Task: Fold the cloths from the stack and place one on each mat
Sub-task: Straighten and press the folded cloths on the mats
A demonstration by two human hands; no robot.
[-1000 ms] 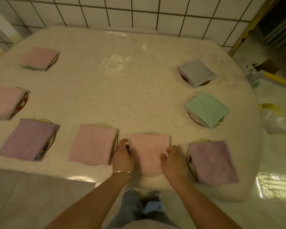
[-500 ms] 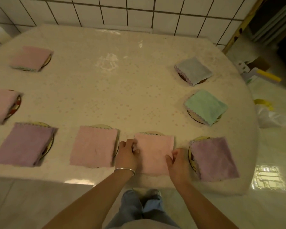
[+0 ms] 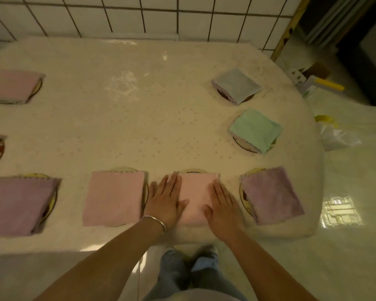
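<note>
Head view looks down on a pale patterned table (image 3: 139, 131) set against a tiled wall (image 3: 139, 16). Both hands lie flat, palms down, on a folded pink cloth (image 3: 195, 196) at the near edge: the left hand (image 3: 165, 200), with a bangle (image 3: 154, 222) on its wrist, covers the cloth's left side, and the right hand (image 3: 221, 205) covers its right side. Neither has a closed grip; the fingers are spread open and pressing, not pinching. This cloth sits on a round mat (image 3: 192, 171), whose far rim peeks out above it. Just left lies another pink cloth (image 3: 115, 197), and beyond it a purple cloth (image 3: 20, 205). Just right sits a second purple cloth (image 3: 271, 195), then farther back a green cloth (image 3: 255, 130) and a grey cloth (image 3: 237, 84), each on its own mat.
</note>
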